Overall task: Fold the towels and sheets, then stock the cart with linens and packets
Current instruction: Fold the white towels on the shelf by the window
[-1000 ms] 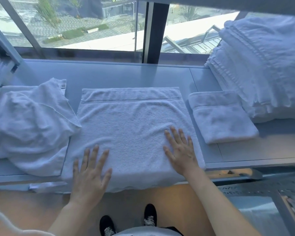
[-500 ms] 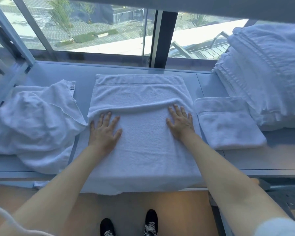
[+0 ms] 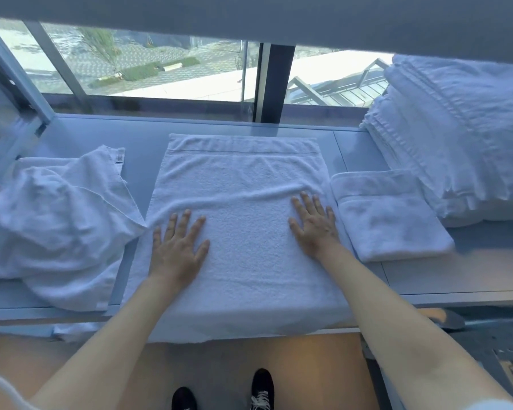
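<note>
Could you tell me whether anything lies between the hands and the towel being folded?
Nothing visible does. The left hand and right hand both lie flat on the towel, fingers straight. The crumpled linen and the folded towel lie to either side, clear of the hands.

Cool bluish daylight enters through the window (image 3: 172,69), whose bright view is overexposed; wide-angle edges bend and blur.
</note>
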{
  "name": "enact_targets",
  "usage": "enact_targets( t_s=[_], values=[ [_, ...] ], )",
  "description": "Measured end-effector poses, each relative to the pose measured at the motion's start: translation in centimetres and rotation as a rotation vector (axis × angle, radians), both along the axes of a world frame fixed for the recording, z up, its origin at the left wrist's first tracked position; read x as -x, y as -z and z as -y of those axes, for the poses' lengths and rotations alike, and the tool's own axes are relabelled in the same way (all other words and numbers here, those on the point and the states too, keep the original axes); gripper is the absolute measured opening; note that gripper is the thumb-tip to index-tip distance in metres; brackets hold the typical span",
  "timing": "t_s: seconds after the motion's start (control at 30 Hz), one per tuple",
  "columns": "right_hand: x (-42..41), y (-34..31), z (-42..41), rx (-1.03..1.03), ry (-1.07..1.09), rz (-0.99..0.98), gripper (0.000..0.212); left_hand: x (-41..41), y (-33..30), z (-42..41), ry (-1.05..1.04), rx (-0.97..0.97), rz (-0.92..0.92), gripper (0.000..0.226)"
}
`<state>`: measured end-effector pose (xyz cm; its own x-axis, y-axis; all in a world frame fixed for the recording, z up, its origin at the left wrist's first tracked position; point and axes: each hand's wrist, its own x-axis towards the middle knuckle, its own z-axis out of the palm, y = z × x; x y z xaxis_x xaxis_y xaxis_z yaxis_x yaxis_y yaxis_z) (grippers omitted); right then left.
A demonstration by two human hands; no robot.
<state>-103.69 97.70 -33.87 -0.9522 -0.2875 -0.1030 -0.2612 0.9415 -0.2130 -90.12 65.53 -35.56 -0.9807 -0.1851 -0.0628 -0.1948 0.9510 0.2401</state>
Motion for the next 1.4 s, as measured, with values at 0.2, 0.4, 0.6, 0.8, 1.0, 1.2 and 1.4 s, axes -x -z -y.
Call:
enact_targets(
  t_s=[0.2, 0.4, 0.6, 0.8, 1.0, 1.2, 1.4],
  values=[
    [-5.2, -0.4, 0.5, 0.133, -0.052, -0.074, 0.063, -1.8, 0.2, 1.0, -0.055, 0.023, -0.022, 0.073],
    [-11.1, 1.8, 0.1, 0.074, -0.123, -0.031, 0.065, -1.4, -0.1, 1.5, -0.009, 0.022, -0.007, 0.071],
    [-10.7, 1.3, 0.4, 0.064, -0.119, -0.007, 0.064, -5.1, -1.1, -0.6, 0.194, 0.000, -0.157, 0.063],
    [-12.1, 0.5, 1.3, 0.070, -0.128, -0.062, 0.063, -9.4, 0.5, -2.7, 0.289, 0.086, 0.015, 0.064],
    [-15.6, 1.2, 7.6, 0.131, -0.422, -0.003, 0.062, -9.2, 0.5, -2.5, 0.271, 0.076, -0.013, 0.068],
    [-14.8, 1.6, 1.4, 0.027, -0.347, -0.039, 0.061, -10.4, 0.7, 1.1, 0.197, 0.051, -0.025, 0.070],
    [-14.7, 0.8, -7.8, 0.047, -0.219, 0.004, 0.062, -11.6, 0.5, 3.0, 0.234, 0.016, -0.060, 0.068]
  ],
)
